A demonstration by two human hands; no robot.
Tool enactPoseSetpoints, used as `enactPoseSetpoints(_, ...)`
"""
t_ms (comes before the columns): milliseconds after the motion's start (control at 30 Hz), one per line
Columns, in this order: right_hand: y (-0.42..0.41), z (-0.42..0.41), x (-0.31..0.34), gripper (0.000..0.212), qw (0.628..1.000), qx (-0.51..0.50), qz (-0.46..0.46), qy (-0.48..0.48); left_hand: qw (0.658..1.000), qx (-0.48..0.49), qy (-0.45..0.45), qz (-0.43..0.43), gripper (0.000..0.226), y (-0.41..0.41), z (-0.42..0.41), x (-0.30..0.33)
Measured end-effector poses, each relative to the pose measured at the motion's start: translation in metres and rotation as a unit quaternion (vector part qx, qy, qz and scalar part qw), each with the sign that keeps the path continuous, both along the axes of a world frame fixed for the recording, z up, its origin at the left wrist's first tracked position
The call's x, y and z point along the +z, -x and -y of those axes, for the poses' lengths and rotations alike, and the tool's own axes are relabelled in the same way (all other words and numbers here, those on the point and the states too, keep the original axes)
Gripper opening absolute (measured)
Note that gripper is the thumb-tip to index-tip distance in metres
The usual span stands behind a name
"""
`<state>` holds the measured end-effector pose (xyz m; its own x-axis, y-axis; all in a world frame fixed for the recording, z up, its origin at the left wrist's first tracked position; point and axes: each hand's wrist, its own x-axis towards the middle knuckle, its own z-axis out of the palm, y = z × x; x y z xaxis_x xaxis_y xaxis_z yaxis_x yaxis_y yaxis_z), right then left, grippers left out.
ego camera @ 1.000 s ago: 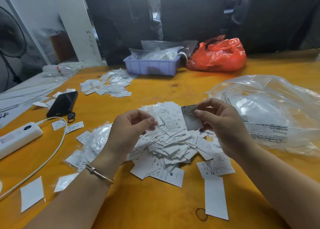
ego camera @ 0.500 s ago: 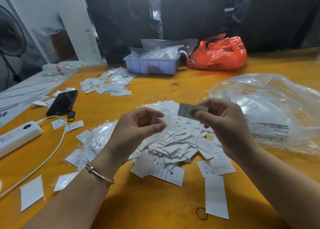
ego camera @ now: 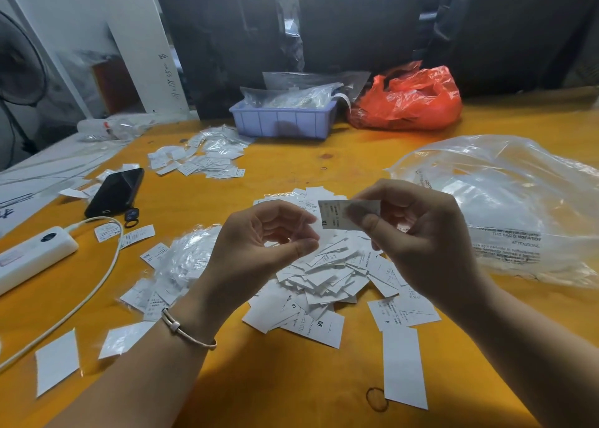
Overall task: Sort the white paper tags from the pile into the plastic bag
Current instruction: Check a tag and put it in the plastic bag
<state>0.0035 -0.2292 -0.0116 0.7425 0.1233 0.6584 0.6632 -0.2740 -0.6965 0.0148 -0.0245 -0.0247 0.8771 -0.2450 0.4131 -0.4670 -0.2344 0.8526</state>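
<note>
A pile of white paper tags lies on the orange table in front of me. Above it, my right hand pinches one tag marked XL between thumb and fingers, holding it flat and level. My left hand hovers just left of that tag, its fingers curved with a gap to the thumb and nothing visible in them. A large clear plastic bag lies crumpled to the right. A smaller clear bag with tags under it sits left of the pile.
A black phone, a white power strip and its cable lie at the left. At the back are a second heap of tags, a lilac bin and a red bag. A long white strip lies near me.
My right hand has raised the tag and turned it from upright to level. My left hand has lifted slightly and its thumb and fingers have parted.
</note>
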Motion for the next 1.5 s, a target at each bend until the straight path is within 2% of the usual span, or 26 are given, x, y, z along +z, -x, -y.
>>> enactPoseSetpoints(267, 0.0022, 0.0005, 0.0024, 0.009, 0.999, -0.031, 0.004, -0.015, 1.0, 0.006, -0.006, 0.018, 0.023, 0.0003, -0.0004, -0.0006)
enactPoseSetpoints(433, 0.0019, 0.0001, 0.0012, 0.007, 0.999, -0.042, 0.005, 0.016, 1.0, 0.002, 0.0, 0.023, 0.023, 0.0017, 0.0005, 0.0003)
enactPoseSetpoints(600, 0.0018, 0.0016, 0.0035, 0.008, 0.998, -0.052, 0.007, -0.022, 1.0, 0.004, 0.002, 0.023, 0.024, 0.0014, 0.0004, -0.0007)
enactPoseSetpoints(800, 0.004, 0.0011, 0.0032, 0.01, 0.999, -0.044, 0.01, -0.017, 1.0, 0.003, 0.015, 0.011, 0.025, 0.0015, 0.0009, -0.0021)
enactPoseSetpoints(1067, 0.0033, 0.0055, 0.002, 0.005, 0.993, -0.091, 0.058, -0.045, 0.999, -0.019, 0.036, 0.002, 0.028, 0.0024, 0.0022, -0.0019)
enactPoseSetpoints(1367, 0.0063, 0.0026, 0.0065, 0.005, 0.995, -0.012, 0.095, 0.023, 0.999, -0.016, 0.034, 0.015, 0.028, 0.0034, 0.0019, -0.0009)
enactPoseSetpoints(1500, 0.0068, 0.0017, 0.0038, 0.007, 0.993, -0.042, 0.105, 0.029, 0.999, -0.025, 0.047, 0.008, 0.025, 0.0038, 0.0031, -0.0011)
